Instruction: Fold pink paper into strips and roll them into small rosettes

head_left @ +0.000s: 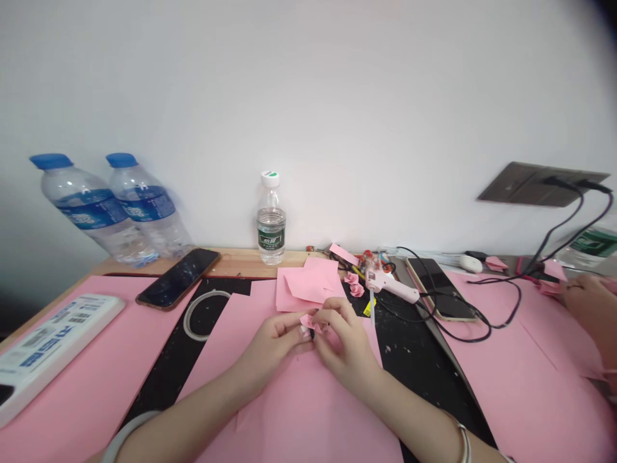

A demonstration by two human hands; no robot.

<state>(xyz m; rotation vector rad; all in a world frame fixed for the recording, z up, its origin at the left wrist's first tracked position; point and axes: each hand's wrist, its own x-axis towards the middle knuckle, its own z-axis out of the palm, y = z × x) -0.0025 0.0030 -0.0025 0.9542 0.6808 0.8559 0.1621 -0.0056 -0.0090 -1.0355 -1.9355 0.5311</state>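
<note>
A small folded pink paper piece (307, 321) is held between my two hands, over large pink sheets (299, 399) on a black mat. My left hand (276, 341) pinches it from the left with closed fingers. From the right, the curled fingers of my right hand (343, 341) grip it too. Smaller pink squares (308, 283) lie just beyond my hands. Two folded pink paper roses (355, 288) sit beside them, left of a pink glue gun (393, 285).
Two large bottles (96, 209) lean at the back left, near a phone (178, 278) and a white box (58, 347). A small bottle (271, 225) stands by the wall. Black cables (513, 308) cross a second phone (441, 289). Another person's hand (588, 305) is at the right.
</note>
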